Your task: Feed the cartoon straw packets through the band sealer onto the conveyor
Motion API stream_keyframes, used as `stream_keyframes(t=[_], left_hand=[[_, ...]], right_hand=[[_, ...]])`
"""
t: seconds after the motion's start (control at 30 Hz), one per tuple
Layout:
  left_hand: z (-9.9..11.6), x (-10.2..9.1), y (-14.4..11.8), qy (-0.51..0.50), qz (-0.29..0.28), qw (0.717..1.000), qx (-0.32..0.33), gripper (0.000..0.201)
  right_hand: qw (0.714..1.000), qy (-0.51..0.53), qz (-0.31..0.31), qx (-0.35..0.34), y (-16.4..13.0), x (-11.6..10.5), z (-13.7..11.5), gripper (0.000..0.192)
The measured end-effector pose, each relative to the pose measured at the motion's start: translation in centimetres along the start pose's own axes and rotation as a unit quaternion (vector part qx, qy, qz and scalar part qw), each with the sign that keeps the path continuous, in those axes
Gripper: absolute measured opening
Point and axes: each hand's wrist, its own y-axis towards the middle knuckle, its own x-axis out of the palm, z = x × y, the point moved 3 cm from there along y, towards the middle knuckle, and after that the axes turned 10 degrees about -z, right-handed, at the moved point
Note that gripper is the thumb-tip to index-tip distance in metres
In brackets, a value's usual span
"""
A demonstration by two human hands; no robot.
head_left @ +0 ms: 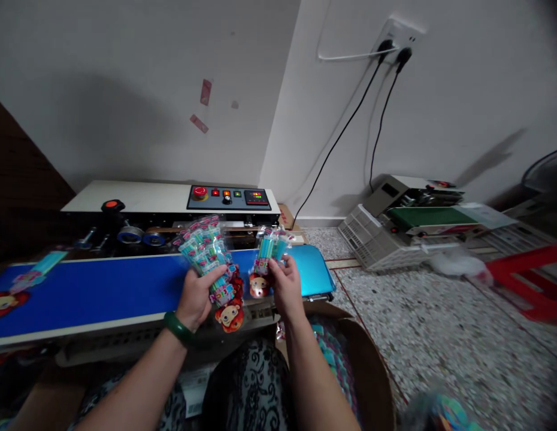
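Head view: left hand (198, 297) has its grip closed round a fanned bundle of packets (209, 258), long axes tilted up and away, over the near edge of the blue belt (103, 293); right hand (284, 286), just beside it, pinches a smaller upright packet (270, 251), nearer the belt's right end. One sealed packet (33, 276) lies flat far left on the belt, well apart from both hands.

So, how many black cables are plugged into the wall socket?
2: both plugs sit side by side in the wall socket, left cable running down toward the sealing machine, right cable dropping to the floor.
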Motion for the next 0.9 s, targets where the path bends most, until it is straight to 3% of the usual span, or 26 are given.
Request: stream_keyframes(t=[0.13,0.27,0.33,0.47,0.67,0.8,0.9], left_hand=[[0.5,0.2,-0.2,-0.007,-0.051,0.998,-0.04,0.04],[0.4,0.6,-0.5,-0.004,-0.076,0.996,-0.054,0.04],[0.4,0.7,-0.5,-0.003,-0.071,0.996,-0.049,0.038],[0.5,0.5,-0.5,0.002,-0.058,0.997,-0.045,0.038],[0.4,0.0,-0.3,0.015,-0.054,0.998,-0.032,0.04],[0.5,-0.3,-0.2,0.014,-0.04,0.999,-0.033,0.038],[1.0,-0.4,-0.2,0.009,-0.036,0.999,-0.026,0.039]], right_hand=[[0.993,-0.014,0.116,0.018,1.2,-3.5,-0.2,0.053],[0.968,-0.105,0.226,0.021,2.4,-6.3,0.0,0.054],[0.957,-0.15,0.248,0.027,3.2,-7.2,0.3,0.053],[0.959,-0.175,0.222,0.037,4.9,-7.4,1.0,0.048],[0.966,-0.181,0.171,0.072,6.3,-5.1,1.5,0.043],[0.979,-0.141,0.132,0.068,5.6,-4.3,1.2,0.033],[0.993,-0.092,0.063,0.045,4.0,-3.9,0.3,0.033]])
